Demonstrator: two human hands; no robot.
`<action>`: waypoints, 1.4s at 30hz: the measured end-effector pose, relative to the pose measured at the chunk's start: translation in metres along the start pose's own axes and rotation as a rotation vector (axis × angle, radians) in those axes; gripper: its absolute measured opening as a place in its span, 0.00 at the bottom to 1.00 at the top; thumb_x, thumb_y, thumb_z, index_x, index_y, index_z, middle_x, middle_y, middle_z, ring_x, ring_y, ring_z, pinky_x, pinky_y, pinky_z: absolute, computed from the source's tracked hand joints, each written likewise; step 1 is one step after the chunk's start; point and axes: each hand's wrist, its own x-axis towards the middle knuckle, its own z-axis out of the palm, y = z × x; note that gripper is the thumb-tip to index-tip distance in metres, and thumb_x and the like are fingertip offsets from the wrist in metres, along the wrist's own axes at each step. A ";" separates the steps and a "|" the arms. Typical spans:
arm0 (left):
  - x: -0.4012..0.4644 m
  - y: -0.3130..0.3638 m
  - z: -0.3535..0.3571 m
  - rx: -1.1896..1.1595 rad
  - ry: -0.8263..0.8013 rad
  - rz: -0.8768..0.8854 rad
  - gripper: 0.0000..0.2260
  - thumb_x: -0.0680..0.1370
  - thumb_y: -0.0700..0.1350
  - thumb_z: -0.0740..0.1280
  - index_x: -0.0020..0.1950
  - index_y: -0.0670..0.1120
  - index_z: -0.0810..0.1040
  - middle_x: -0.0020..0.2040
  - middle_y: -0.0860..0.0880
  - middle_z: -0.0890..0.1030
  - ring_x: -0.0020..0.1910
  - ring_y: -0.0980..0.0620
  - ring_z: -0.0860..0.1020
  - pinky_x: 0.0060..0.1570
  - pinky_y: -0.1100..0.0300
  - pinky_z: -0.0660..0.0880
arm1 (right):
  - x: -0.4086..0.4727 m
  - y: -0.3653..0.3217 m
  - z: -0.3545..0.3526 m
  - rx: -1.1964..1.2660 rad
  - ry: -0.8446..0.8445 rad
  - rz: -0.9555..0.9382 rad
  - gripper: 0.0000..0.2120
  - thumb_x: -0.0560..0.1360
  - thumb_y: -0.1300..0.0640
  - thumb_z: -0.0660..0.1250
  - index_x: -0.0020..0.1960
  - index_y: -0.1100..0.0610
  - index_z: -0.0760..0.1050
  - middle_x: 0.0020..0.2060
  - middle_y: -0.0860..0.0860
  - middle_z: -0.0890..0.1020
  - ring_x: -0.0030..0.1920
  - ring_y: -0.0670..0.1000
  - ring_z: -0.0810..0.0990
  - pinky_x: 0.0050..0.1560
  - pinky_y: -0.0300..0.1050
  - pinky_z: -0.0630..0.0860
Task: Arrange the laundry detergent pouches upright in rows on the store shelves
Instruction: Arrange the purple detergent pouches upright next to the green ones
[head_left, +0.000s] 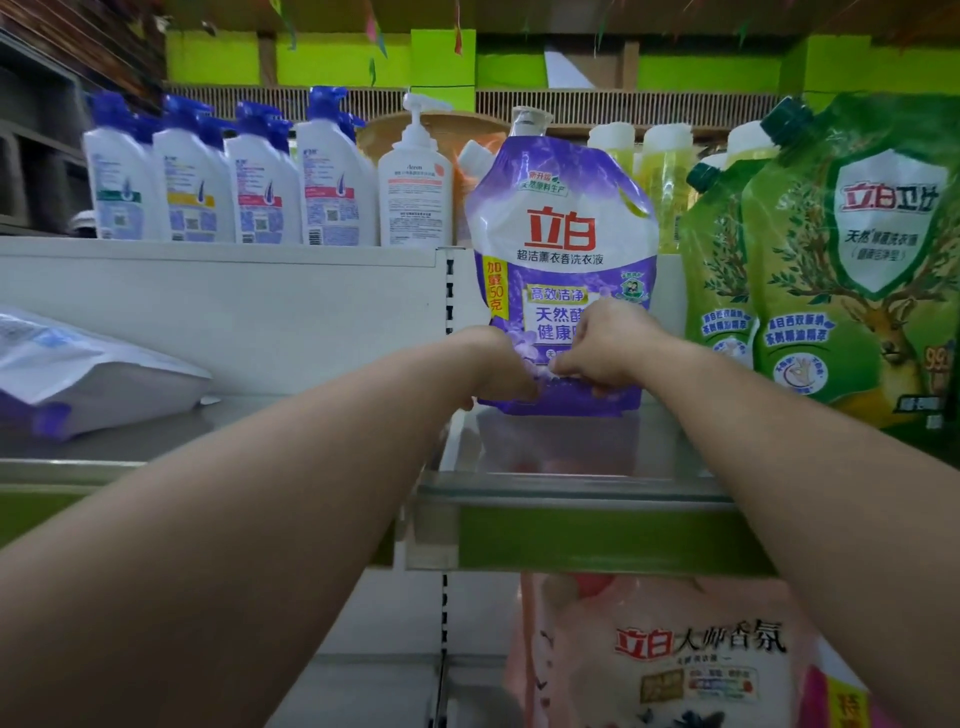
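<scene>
Both hands pinch the bottom edge of the purple pouch: the left hand and right hand each close their grip there, likely to steady it upright on the shelf beside the green pouches.

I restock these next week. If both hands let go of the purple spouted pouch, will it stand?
Probably, though wobbly: the purple spouted detergent pouch looks full and bulging. Its film looks glossy, so likely slippery. Both hands, left hand and right hand, grip its base.
</scene>
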 end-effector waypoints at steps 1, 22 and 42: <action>-0.001 -0.003 -0.001 -0.010 0.006 -0.001 0.13 0.77 0.52 0.67 0.50 0.46 0.68 0.37 0.49 0.72 0.39 0.49 0.76 0.21 0.65 0.69 | -0.002 -0.004 0.000 -0.030 -0.027 -0.031 0.12 0.69 0.51 0.73 0.40 0.58 0.75 0.31 0.54 0.82 0.28 0.52 0.82 0.37 0.48 0.82; -0.071 -0.165 -0.088 0.254 0.717 -0.331 0.15 0.74 0.54 0.63 0.57 0.49 0.78 0.57 0.46 0.77 0.57 0.44 0.72 0.49 0.52 0.63 | -0.052 -0.183 0.048 -0.118 -0.123 -0.513 0.18 0.71 0.43 0.69 0.51 0.57 0.75 0.45 0.52 0.81 0.44 0.51 0.78 0.42 0.45 0.74; -0.121 -0.269 -0.106 -0.284 1.067 -0.350 0.09 0.79 0.47 0.60 0.54 0.46 0.77 0.62 0.42 0.70 0.64 0.43 0.67 0.62 0.52 0.64 | -0.092 -0.329 0.124 -0.047 0.050 -0.672 0.36 0.68 0.39 0.69 0.67 0.57 0.61 0.62 0.57 0.69 0.62 0.58 0.69 0.59 0.52 0.66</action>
